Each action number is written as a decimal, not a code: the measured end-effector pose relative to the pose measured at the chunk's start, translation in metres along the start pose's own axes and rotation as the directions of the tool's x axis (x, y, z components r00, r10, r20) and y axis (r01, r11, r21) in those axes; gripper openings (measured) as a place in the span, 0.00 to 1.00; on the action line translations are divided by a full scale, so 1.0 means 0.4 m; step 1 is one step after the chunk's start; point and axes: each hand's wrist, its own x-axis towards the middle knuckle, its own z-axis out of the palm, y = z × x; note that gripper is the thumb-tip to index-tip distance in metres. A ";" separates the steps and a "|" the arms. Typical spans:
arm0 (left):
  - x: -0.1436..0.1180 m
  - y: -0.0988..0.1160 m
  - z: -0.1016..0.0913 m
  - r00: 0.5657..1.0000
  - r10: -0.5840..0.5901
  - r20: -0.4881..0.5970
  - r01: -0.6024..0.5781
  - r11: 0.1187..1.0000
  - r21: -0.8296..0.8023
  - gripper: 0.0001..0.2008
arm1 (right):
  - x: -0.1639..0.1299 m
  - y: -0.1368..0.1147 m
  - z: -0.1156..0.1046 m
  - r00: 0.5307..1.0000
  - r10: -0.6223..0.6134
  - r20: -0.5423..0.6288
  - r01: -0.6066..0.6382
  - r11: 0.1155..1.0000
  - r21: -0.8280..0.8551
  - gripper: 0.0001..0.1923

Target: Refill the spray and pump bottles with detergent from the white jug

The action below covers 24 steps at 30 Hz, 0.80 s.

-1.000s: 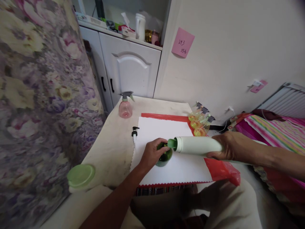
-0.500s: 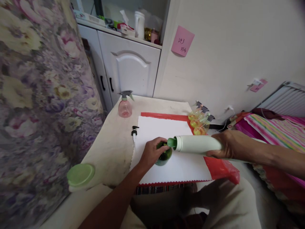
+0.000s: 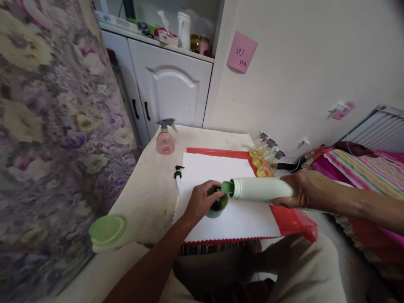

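My right hand (image 3: 307, 190) grips a pale green bottle (image 3: 261, 189) and holds it almost flat, with its green neck pointing left. The neck sits right over a small dark green bottle (image 3: 217, 206) standing on a white sheet (image 3: 217, 168). My left hand (image 3: 198, 202) is wrapped around that small bottle from the left. Whether liquid runs between them is not visible.
A pink spray bottle (image 3: 166, 139) stands at the table's far left, and a black pump head (image 3: 178, 172) lies by the sheet's left edge. Several yellow spray bottles (image 3: 263, 158) cluster at the far right. A green lid (image 3: 107, 230) rests near the front left corner. Red plastic (image 3: 296, 225) lies under the sheet.
Both hands and both bottles stay as they were; only the view shifts very slightly.
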 end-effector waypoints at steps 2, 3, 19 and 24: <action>0.000 0.001 0.001 1.000 -0.008 -0.001 0.008 1.000 0.002 0.08 | -0.001 0.003 0.000 1.000 -0.004 0.001 0.004 1.000 -0.003 0.24; 0.000 0.002 0.001 1.000 -0.013 -0.004 0.013 1.000 0.003 0.08 | -0.001 0.005 0.001 1.000 -0.008 0.002 0.008 1.000 -0.007 0.24; -0.002 0.009 0.000 1.000 -0.009 -0.003 0.010 1.000 0.009 0.09 | 0.000 0.005 -0.005 0.999 -0.032 0.008 0.033 0.999 -0.009 0.25; -0.001 0.008 0.000 1.000 0.005 -0.005 -0.005 1.000 0.028 0.09 | 0.000 0.006 -0.003 0.999 -0.035 0.006 0.035 0.999 -0.005 0.25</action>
